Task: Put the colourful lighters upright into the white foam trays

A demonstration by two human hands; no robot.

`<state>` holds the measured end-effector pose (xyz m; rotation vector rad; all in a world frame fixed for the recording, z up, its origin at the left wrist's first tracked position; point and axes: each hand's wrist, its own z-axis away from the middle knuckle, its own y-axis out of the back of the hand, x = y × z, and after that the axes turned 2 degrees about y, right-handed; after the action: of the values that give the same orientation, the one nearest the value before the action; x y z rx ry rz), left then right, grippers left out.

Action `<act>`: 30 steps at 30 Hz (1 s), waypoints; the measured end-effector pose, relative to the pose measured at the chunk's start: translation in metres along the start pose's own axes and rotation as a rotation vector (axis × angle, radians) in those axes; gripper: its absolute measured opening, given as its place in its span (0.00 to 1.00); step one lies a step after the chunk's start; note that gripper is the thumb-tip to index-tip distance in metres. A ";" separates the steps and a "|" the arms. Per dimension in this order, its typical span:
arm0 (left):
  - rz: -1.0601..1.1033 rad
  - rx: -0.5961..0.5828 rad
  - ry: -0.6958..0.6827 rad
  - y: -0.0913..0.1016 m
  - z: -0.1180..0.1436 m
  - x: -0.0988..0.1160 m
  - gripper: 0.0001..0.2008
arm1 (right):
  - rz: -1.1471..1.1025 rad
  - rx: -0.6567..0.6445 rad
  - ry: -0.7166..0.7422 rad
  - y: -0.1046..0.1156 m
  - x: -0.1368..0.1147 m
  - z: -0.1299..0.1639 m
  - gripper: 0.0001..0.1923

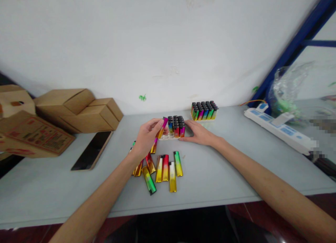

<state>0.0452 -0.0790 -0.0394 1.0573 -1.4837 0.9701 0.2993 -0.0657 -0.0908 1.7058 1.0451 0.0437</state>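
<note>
**Lighters going into a tray on a grey table**

On the grey table (236, 166), against a white wall, the left hand (147, 138) pinches a pink-and-yellow lighter (162, 126) between thumb and fingertips, holding it tilted at the left edge of a white tray (166, 137). The tray is partly filled: a block of upright lighters (176, 126) with black caps stands in its right part, and its left slots show bare. The right hand (200, 133) lies flat against the tray's right side, fingers stretched out and touching it, gripping nothing.

Just in front of the tray, loose lighters (164, 169) lie flat on the table in a rough row, gold, red and green, some partly hidden under the left wrist. Behind and to the right of the tray stands a second, full tray of lighters (204, 111), near the wall.

To the left lie a dark phone (92, 150) and several cardboard boxes (76, 108). To the right, a white power strip (278, 128) runs along the table, with a crumpled clear plastic bag (291, 89) behind it.
</note>
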 end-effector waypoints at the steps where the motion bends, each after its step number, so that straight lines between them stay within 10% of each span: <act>1: -0.028 0.029 -0.013 0.002 -0.001 -0.001 0.20 | 0.001 -0.001 0.004 0.000 0.000 0.000 0.35; 15: -0.673 0.001 -0.392 0.004 0.002 -0.010 0.12 | 0.005 -0.009 0.016 0.000 0.001 0.000 0.34; 30: -0.639 -0.009 -0.368 0.011 -0.008 -0.019 0.14 | 0.010 -0.006 0.014 -0.001 0.000 0.000 0.36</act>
<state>0.0382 -0.0662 -0.0572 1.6311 -1.2894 0.3253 0.2988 -0.0662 -0.0913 1.7076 1.0459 0.0647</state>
